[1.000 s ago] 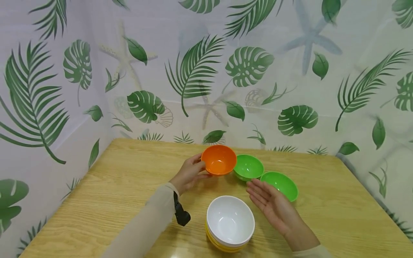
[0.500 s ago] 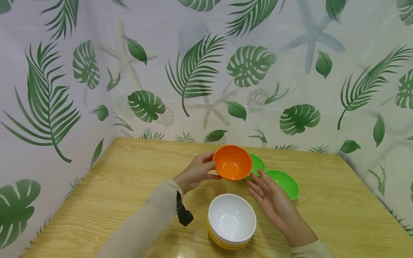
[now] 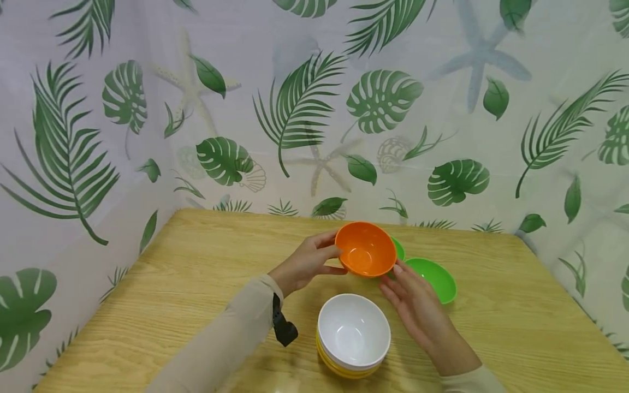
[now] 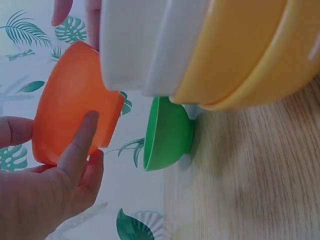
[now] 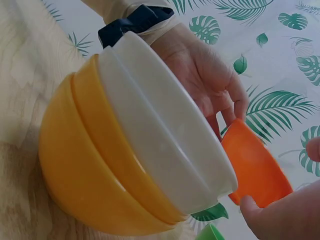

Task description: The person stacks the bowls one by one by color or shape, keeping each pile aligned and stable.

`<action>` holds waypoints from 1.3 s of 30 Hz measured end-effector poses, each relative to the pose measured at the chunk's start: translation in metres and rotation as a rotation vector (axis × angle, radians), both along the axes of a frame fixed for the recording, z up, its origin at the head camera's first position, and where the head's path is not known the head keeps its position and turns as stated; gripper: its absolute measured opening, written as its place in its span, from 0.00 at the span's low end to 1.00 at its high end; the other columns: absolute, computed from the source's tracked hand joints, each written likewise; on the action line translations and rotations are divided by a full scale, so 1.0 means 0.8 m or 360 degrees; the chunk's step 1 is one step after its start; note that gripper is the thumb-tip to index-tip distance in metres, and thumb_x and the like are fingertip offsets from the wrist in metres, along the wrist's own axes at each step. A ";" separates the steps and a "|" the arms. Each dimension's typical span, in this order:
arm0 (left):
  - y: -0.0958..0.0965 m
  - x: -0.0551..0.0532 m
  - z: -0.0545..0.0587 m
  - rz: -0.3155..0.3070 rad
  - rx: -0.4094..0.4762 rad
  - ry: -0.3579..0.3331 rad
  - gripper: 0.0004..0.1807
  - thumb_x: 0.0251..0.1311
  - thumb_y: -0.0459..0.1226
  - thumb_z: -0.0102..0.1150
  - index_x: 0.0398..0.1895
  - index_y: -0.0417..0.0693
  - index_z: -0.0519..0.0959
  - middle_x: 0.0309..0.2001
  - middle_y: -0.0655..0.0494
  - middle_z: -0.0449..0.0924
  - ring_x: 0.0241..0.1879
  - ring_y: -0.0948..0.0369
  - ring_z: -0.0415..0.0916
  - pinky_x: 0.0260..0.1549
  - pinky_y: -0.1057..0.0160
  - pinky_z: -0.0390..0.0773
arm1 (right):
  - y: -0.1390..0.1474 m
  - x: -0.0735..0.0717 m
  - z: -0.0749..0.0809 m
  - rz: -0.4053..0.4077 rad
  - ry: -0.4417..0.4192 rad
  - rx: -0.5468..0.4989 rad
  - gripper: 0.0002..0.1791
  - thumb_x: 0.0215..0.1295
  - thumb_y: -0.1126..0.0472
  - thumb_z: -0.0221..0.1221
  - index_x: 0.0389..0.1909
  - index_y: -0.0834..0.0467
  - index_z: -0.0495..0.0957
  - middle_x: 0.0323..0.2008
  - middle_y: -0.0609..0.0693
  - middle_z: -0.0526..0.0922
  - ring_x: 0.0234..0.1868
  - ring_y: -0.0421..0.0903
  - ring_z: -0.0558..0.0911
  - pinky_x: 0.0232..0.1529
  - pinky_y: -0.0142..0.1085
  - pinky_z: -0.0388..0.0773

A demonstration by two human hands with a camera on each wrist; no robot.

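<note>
My left hand [image 3: 312, 261] holds an orange bowl [image 3: 366, 248] by its left side, thumb at the rim and fingers on its underside, above the table. My right hand [image 3: 422, 303] is at the bowl's right side. In the right wrist view its fingertip overlaps the bowl's underside [image 5: 255, 175], with the thumb spread apart from the rim. A stack stands upright below the hands: white on top [image 3: 354, 333], yellow bowls [image 5: 100, 165] beneath. Behind the orange bowl, one green bowl [image 3: 399, 249] is mostly hidden; another green bowl [image 3: 437, 279] lies to its right.
The wooden table [image 3: 206, 262] runs back to a wall covering [image 3: 304, 180] printed with leaves and starfish. A black strap [image 3: 282, 325] with a camera sits on the left wrist, close to the stack's left side.
The left hand has carried the orange bowl to the right, in front of the nearer-left green bowl. The right hand's fingers have risen to meet the orange bowl's right edge.
</note>
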State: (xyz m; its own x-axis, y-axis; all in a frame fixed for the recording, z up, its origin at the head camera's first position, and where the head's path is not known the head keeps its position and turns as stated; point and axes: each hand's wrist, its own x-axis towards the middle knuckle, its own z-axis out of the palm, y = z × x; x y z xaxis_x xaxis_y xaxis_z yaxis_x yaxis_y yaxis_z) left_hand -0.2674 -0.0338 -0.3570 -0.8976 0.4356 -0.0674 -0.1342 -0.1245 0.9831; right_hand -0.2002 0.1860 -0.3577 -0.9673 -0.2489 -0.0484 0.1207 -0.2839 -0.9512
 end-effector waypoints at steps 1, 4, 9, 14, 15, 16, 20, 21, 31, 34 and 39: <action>0.000 0.001 0.001 -0.0025 0.0006 0.0009 0.26 0.71 0.32 0.46 0.71 0.48 0.61 0.65 0.46 0.67 0.52 0.52 0.75 0.48 0.52 0.80 | -0.001 0.001 0.000 -0.0023 0.0011 0.0021 0.34 0.76 0.56 0.43 0.74 0.66 0.41 0.72 0.58 0.49 0.62 0.41 0.69 0.62 0.30 0.69; -0.001 0.006 0.004 -0.0102 0.0044 0.0022 0.25 0.74 0.37 0.44 0.72 0.48 0.60 0.66 0.48 0.66 0.55 0.53 0.72 0.50 0.52 0.79 | -0.003 0.004 -0.002 -0.0101 0.0040 0.0103 0.35 0.75 0.59 0.46 0.74 0.66 0.42 0.72 0.57 0.50 0.57 0.36 0.72 0.61 0.30 0.70; 0.000 0.015 0.008 -0.0204 0.0083 0.0081 0.26 0.74 0.38 0.43 0.73 0.47 0.58 0.66 0.48 0.65 0.57 0.54 0.70 0.52 0.53 0.78 | -0.010 0.009 -0.002 -0.0334 0.0034 0.0178 0.38 0.70 0.65 0.53 0.75 0.63 0.43 0.72 0.54 0.51 0.60 0.38 0.68 0.61 0.26 0.68; 0.001 0.022 0.013 -0.0176 -0.0009 0.0152 0.28 0.71 0.36 0.48 0.72 0.45 0.59 0.67 0.46 0.65 0.59 0.51 0.71 0.51 0.51 0.79 | -0.013 0.013 -0.002 -0.0509 0.0058 0.0284 0.36 0.68 0.67 0.56 0.74 0.61 0.51 0.64 0.47 0.60 0.59 0.39 0.70 0.56 0.22 0.70; 0.000 0.023 0.014 -0.0159 -0.0037 0.0155 0.29 0.70 0.36 0.50 0.72 0.45 0.59 0.66 0.45 0.65 0.58 0.51 0.72 0.51 0.51 0.79 | -0.012 0.015 -0.002 -0.0523 0.0060 0.0305 0.36 0.68 0.66 0.56 0.73 0.61 0.52 0.63 0.46 0.61 0.59 0.38 0.70 0.56 0.21 0.71; -0.001 0.024 0.015 -0.0143 -0.0075 0.0164 0.30 0.69 0.36 0.51 0.72 0.46 0.59 0.64 0.45 0.66 0.58 0.51 0.73 0.50 0.51 0.79 | -0.012 0.016 -0.002 -0.0528 0.0065 0.0323 0.36 0.68 0.65 0.56 0.73 0.61 0.52 0.62 0.46 0.61 0.58 0.37 0.70 0.56 0.21 0.70; -0.005 0.029 0.015 -0.0119 -0.0196 0.0201 0.34 0.67 0.37 0.56 0.74 0.51 0.56 0.59 0.45 0.69 0.53 0.53 0.75 0.49 0.55 0.80 | -0.009 0.022 -0.004 -0.0510 0.0125 0.0334 0.36 0.68 0.65 0.56 0.73 0.62 0.51 0.60 0.46 0.63 0.55 0.34 0.73 0.56 0.21 0.70; -0.006 0.030 0.015 -0.0117 -0.0219 0.0215 0.35 0.66 0.38 0.57 0.74 0.52 0.55 0.58 0.45 0.69 0.51 0.54 0.76 0.48 0.57 0.80 | -0.008 0.025 -0.005 -0.0499 0.0150 0.0325 0.36 0.69 0.65 0.55 0.73 0.62 0.50 0.59 0.47 0.63 0.54 0.33 0.74 0.56 0.22 0.71; -0.015 0.046 0.009 -0.0075 -0.0286 0.0425 0.32 0.62 0.42 0.61 0.69 0.53 0.64 0.58 0.50 0.73 0.56 0.57 0.72 0.52 0.60 0.78 | -0.010 0.048 -0.005 -0.0365 0.0352 0.0433 0.34 0.70 0.63 0.55 0.71 0.66 0.52 0.62 0.52 0.61 0.58 0.32 0.72 0.56 0.24 0.71; -0.018 0.052 0.009 -0.0070 -0.0270 0.0466 0.31 0.61 0.41 0.62 0.68 0.51 0.66 0.61 0.52 0.72 0.61 0.56 0.69 0.54 0.59 0.77 | -0.013 0.053 -0.002 -0.0371 0.0336 0.0466 0.33 0.69 0.62 0.56 0.70 0.65 0.54 0.63 0.53 0.61 0.58 0.32 0.72 0.55 0.23 0.72; -0.024 0.064 0.008 -0.0054 -0.0217 0.0464 0.32 0.59 0.40 0.65 0.67 0.52 0.68 0.63 0.55 0.71 0.65 0.56 0.66 0.55 0.59 0.76 | -0.017 0.062 -0.001 -0.0391 0.0341 0.0517 0.32 0.67 0.63 0.58 0.68 0.65 0.56 0.64 0.53 0.63 0.57 0.33 0.73 0.53 0.23 0.74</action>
State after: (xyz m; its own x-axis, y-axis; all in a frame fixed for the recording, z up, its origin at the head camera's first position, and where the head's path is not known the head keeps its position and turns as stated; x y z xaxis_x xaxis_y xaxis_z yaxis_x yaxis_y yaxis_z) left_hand -0.2165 -0.0529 -0.3506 -0.8727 0.4704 0.1304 0.1535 0.0109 0.9881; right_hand -0.1503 0.1720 -0.3582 -0.9925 -0.0158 0.1214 -0.1219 0.0373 -0.9918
